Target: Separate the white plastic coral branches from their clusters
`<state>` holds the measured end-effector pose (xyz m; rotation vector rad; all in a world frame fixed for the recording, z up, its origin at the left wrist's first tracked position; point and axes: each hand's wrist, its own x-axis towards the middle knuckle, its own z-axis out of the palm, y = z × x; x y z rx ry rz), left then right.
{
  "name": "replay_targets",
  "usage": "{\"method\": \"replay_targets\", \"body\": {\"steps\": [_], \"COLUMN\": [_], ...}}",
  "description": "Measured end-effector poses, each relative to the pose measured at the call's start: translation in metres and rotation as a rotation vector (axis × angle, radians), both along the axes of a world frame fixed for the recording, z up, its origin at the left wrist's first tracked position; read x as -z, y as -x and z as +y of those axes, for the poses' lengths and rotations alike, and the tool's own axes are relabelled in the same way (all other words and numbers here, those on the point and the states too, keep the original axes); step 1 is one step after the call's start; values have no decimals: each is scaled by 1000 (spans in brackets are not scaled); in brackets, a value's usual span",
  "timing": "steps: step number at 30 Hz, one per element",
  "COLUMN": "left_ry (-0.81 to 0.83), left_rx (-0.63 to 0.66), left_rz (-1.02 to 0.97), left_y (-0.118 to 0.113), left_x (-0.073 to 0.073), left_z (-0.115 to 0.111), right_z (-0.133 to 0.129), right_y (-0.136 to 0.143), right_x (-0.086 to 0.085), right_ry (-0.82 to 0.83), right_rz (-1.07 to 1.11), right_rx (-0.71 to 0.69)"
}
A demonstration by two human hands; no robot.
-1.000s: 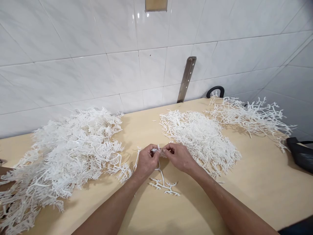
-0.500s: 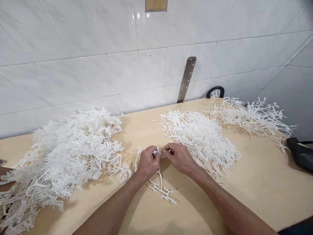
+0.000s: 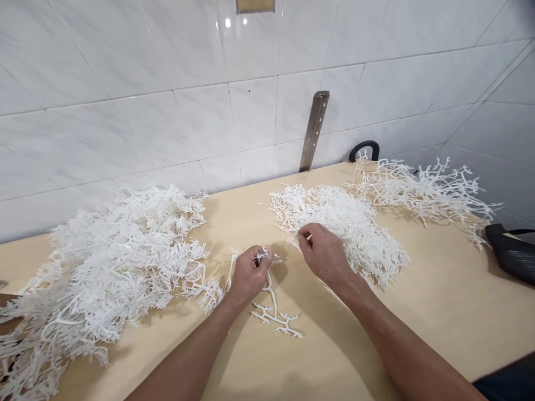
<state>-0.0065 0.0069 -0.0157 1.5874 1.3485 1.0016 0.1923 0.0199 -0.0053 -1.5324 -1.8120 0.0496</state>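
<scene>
My left hand is closed on a branched white plastic sprue, pinching it between thumb and fingers. The sprue's thin arms with small prongs hang below the hand, over the table. To the right, my right hand is held in a pinch at the near left edge of a heap of small white plastic pieces. Whatever lies between its fingertips is too small to make out. Left of my left hand spreads a big tangled pile of white branched sprues.
Barer branched sprues lie at the back right of the wooden table. A metal strip leans on the tiled wall, near a black curved handle. A black object sits at the right edge. Another person's arm shows at far left.
My right hand has moved away from my left, rightward to the heap of small pieces. My left hand stays nearly in place with the sprue. The view has shifted slightly.
</scene>
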Motion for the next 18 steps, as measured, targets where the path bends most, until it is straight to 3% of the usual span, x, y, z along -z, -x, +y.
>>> {"method": "replay_targets", "body": {"steps": [3,5,11,18], "left_ry": [10,12,45,51], "left_rx": [2,3,1,25], "left_rz": [-61,-96,-170,-162], "left_y": [0,0,1,2], "left_x": [0,0,3,-2], "left_z": [0,1,3,1], "right_z": [1,-1,-10,-12], "right_y": [-10,-11,16,30], "right_x": [-7,-11,-6,3], "right_ry": [-87,-110,135,240], "right_rz": [22,78,253,226], "right_rx": [91,82,-289,-376]}}
